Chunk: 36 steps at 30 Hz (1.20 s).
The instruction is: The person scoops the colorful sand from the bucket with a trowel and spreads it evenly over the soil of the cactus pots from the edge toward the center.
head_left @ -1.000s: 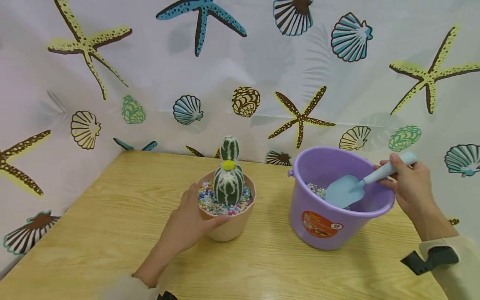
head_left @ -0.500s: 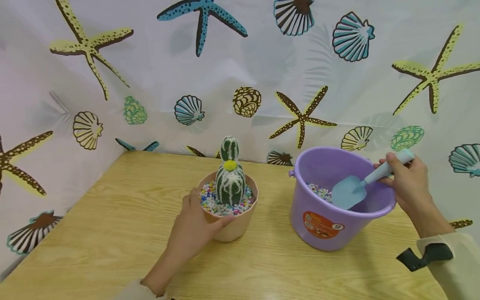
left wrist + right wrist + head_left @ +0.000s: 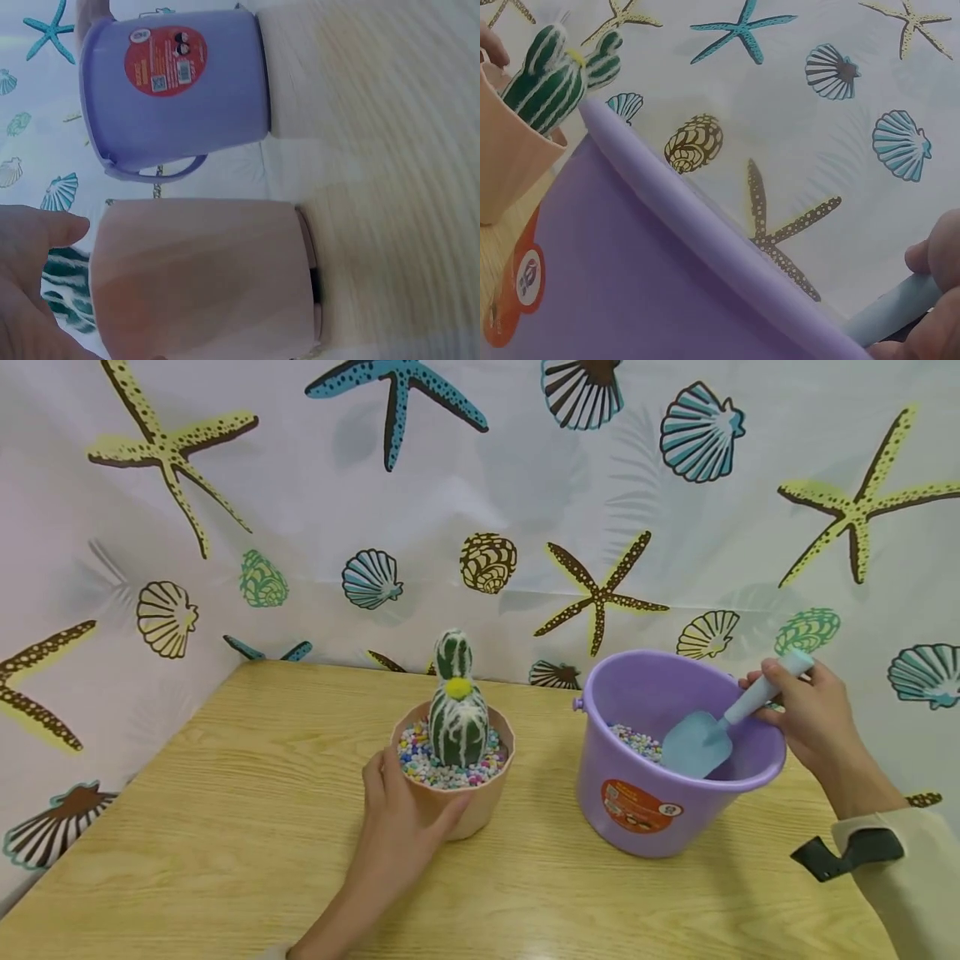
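In the head view a peach flowerpot point(image 3: 480, 810) holds a green and white cactus point(image 3: 459, 735) with a yellow flower, standing in colourful pebbles point(image 3: 420, 760). My left hand point(image 3: 397, 818) holds the pot by its near left side, fingers at the left rim and thumb across the front. To the right stands a purple bucket point(image 3: 622, 793) with similar pebbles point(image 3: 636, 742) inside. My right hand point(image 3: 813, 714) grips the handle of a light blue shovel point(image 3: 697, 745) over the bucket's right rim. The shovel's blade lies inside, low in the bucket.
Both containers stand on a wooden table point(image 3: 262, 793). A white cloth point(image 3: 435, 502) printed with starfish and shells hangs behind and at the left. The bucket's handle point(image 3: 180, 171) hangs down on the side facing the pot.
My right hand has shifted slightly left and tipped the shovel's handle more upright, its blade staying in the bucket. My left wrist has turned a little, still at the pot.
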{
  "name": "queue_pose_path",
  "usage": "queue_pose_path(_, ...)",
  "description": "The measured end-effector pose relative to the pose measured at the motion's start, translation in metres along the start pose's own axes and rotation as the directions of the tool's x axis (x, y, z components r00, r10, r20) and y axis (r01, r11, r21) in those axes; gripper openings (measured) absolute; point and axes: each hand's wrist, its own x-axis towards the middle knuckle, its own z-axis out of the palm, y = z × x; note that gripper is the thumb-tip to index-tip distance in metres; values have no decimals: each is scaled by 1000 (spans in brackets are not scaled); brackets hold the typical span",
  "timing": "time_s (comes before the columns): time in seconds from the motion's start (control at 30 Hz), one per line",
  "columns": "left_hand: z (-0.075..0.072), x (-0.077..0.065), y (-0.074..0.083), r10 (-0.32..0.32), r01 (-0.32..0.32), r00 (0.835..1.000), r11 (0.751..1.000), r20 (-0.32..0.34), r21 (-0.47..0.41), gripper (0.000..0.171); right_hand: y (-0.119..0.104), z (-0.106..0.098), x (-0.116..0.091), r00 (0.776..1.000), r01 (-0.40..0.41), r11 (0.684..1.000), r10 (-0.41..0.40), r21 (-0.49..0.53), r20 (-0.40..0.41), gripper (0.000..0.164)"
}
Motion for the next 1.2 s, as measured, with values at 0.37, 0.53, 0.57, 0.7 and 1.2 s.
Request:
queue_pose_path(0.37, 14, -29, 24, 130, -127, 991, 988, -27, 85, 73, -3, 5, 9, 999, 39, 996, -37, -77, 33, 20)
queue_pose_path(0.53, 28, -30, 37, 197, -199, 978, 980, 64, 26, 69, -3, 8, 11, 995, 97, 955, -91, -280, 36, 11)
queue_pose_path(0.57, 31, -29, 39, 203, -204, 976, 979, 81, 8, 69, -3, 9, 11, 993, 114, 943, -108, -312, 36, 10)
queue_pose_path(0.7, 43, -21, 45, 194, -187, 969, 981, 152, -60, 72, -2, 11, 11, 986, 167, 907, -161, -387, 49, 7)
queue_pose_path(1.2, 88, 21, 57, 245, -192, 929, 960, 276, -206, 88, 11, 11, 8, 959, 247, 729, -279, -639, 53, 32)
